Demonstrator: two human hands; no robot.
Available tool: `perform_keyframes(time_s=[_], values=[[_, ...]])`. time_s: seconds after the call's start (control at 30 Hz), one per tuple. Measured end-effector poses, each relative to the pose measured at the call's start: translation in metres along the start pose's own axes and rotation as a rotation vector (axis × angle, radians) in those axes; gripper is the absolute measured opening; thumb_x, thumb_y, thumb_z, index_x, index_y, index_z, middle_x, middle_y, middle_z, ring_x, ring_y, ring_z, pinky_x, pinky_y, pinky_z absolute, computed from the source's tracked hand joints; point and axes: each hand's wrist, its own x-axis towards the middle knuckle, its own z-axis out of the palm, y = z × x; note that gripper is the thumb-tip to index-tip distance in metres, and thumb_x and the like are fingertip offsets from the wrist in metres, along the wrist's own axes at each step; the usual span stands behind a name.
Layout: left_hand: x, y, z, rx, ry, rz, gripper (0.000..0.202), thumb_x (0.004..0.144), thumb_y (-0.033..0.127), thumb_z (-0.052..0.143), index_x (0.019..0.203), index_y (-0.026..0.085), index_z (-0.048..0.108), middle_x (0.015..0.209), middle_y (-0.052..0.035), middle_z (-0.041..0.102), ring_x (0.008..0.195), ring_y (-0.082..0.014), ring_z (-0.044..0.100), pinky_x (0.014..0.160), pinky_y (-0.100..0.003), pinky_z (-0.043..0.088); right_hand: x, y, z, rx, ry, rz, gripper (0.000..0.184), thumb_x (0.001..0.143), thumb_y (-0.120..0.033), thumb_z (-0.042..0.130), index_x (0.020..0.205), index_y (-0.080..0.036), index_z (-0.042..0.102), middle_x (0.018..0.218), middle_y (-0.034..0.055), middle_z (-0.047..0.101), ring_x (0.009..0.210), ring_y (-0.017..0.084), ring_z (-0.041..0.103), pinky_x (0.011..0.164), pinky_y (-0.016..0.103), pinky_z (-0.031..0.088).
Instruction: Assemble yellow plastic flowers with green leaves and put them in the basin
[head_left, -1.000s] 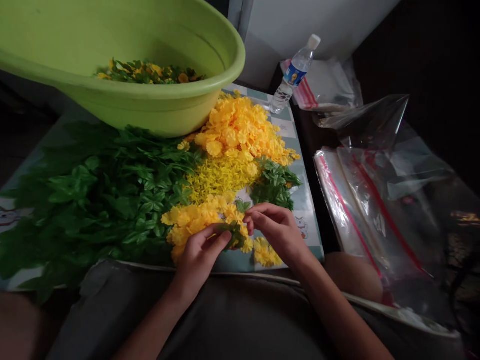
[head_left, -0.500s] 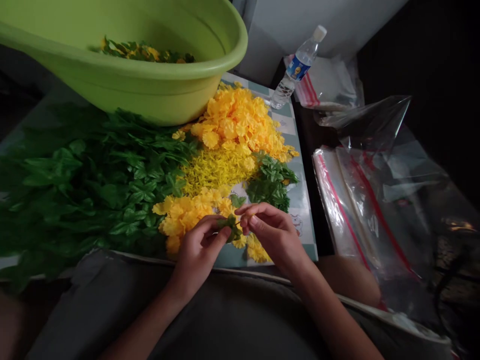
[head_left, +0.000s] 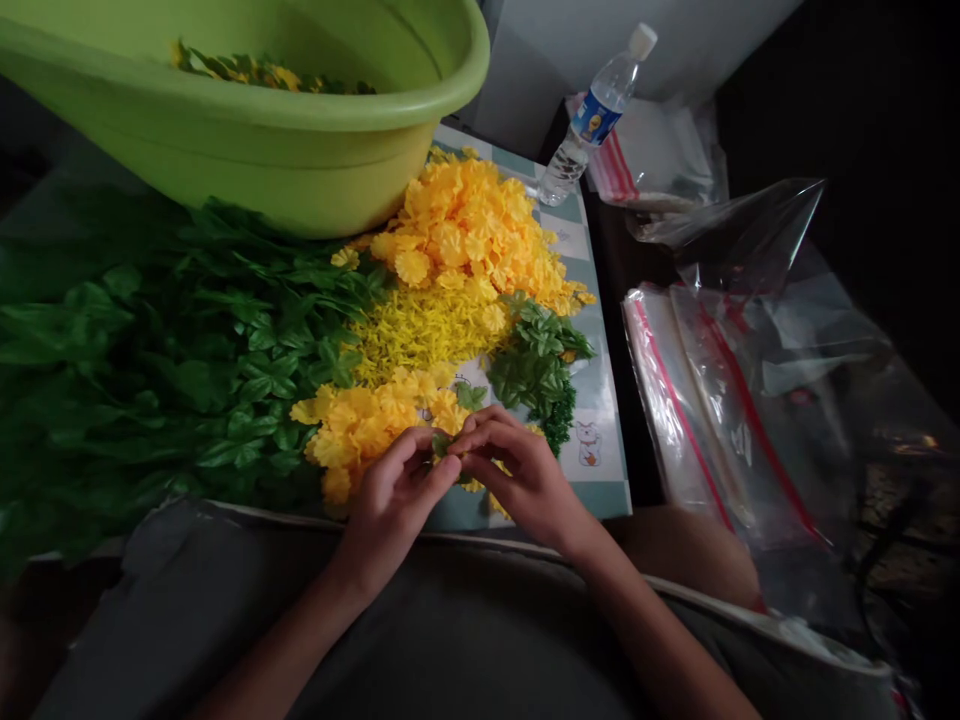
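Left hand [head_left: 391,505], right hand [head_left: 525,482] pinching leaf sprig [head_left: 442,443], yellow flowers [head_left: 352,432] around

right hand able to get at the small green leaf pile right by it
Probably yes: the right hand sits just below the small pile of green artificial leaves, and nothing stands between them.

Small green artificial leaf sprig [head_left: 442,443] pinched up between left hand [head_left: 390,505] and right hand [head_left: 521,475], fingertips close together around it. Loose ruffled yellow artificial blossoms [head_left: 352,435] lie heaped flat just under and beside both hands.
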Motion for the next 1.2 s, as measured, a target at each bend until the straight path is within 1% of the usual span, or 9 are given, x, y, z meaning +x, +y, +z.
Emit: perform_keyframes(time_s=[0.1,0.23,0.43,0.53,0.67,0.77,0.93,1.07,1.2], values=[[0.0,0.0,0.0,0.001,0.013,-0.034,0.02,0.069,0.031,0.073,0.083,0.019,0.066,0.078,-0.0013,0.064,0.074,-0.0154,0.059,0.065,-0.02,0.048,0.002,0.002,-0.013,-0.035,0.05,0.006,0.01,0.083,-0.017,0.059,0.087,-0.022,0.066,0.095,0.0037,0.055,0.085,0.013,0.057,0.072,0.027,0.049],[0.001,0.003,-0.001,0.034,0.075,-0.092,0.021,0.068,0.034,0.074,0.078,0.018,0.064,0.072,0.0009,0.061,0.065,-0.0124,0.056,0.061,-0.021,0.046,0.008,0.014,-0.038,-0.303,0.42,0.043,0.013,0.083,-0.016,0.056,0.094,-0.019,0.062,0.089,0.0036,0.061,0.072,0.013,0.057,0.065,0.026,0.047],[0.004,0.0,-0.005,-0.072,0.118,-0.111,0.021,0.071,0.035,0.074,0.074,0.018,0.061,0.07,0.0029,0.056,0.066,-0.0107,0.054,0.062,-0.02,0.046,0.009,0.035,-0.029,-0.75,0.173,0.084,0.017,0.081,-0.008,0.051,0.091,-0.014,0.064,0.088,0.0086,0.063,0.075,0.018,0.059,0.069,0.03,0.047],[0.005,-0.003,-0.006,-0.115,0.115,-0.118,0.02,0.071,0.033,0.074,0.072,0.018,0.061,0.069,0.0031,0.055,0.065,-0.0101,0.053,0.062,-0.019,0.046,0.008,0.041,-0.022,-1.019,0.179,0.108,0.023,0.082,-0.009,0.049,0.102,-0.01,0.061,0.101,0.0163,0.059,0.09,0.025,0.056,0.077,0.036,0.046],[0.004,-0.002,-0.005,-0.077,0.087,-0.124,0.02,0.073,0.034,0.073,0.077,0.018,0.062,0.07,0.0036,0.056,0.065,-0.009,0.054,0.063,-0.018,0.045,0.01,0.042,-0.026,-1.099,0.178,0.139,0.013,0.084,-0.01,0.048,0.083,-0.013,0.06,0.09,0.0131,0.058,0.086,0.024,0.054,0.073,0.035,0.044],[0.003,0.001,-0.004,-0.002,0.07,-0.11,0.022,0.074,0.036,0.072,0.081,0.017,0.063,0.072,0.0027,0.059,0.067,-0.0092,0.055,0.064,-0.018,0.045,0.012,0.033,-0.028,-0.848,0.254,0.117,0.01,0.086,-0.016,0.05,0.077,-0.016,0.054,0.072,0.0039,0.056,0.067,0.016,0.051,0.061,0.028,0.039],[0.002,0.004,-0.003,0.019,0.021,-0.051,0.018,0.074,0.031,0.071,0.085,0.018,0.063,0.076,0.0026,0.06,0.068,-0.0084,0.056,0.065,-0.017,0.047,0.007,0.01,-0.024,0.042,0.182,0.231,0.015,0.084,-0.034,0.06,0.084,-0.019,0.057,0.044,-0.009,0.041,0.039,0.006,0.034,0.04,0.019,0.026],[0.002,0.004,-0.002,-0.029,0.002,-0.038,0.019,0.074,0.028,0.072,0.086,0.018,0.063,0.082,0.002,0.061,0.073,-0.0084,0.057,0.069,-0.017,0.049,0.004,0.004,-0.021,0.511,0.075,0.219,0.005,0.083,-0.025,0.061,0.085,-0.02,0.062,0.058,-0.0033,0.061,0.046,0.008,0.054,0.046,0.02,0.041],[0.002,0.003,-0.002,-0.075,-0.012,-0.047,0.018,0.073,0.028,0.073,0.085,0.018,0.064,0.08,0.0028,0.061,0.072,-0.0078,0.057,0.068,-0.016,0.049,0.004,0.003,-0.02,0.769,0.045,0.2,0.014,0.083,-0.025,0.06,0.073,-0.018,0.066,0.068,-0.001,0.062,0.059,0.009,0.061,0.056,0.022,0.051]])
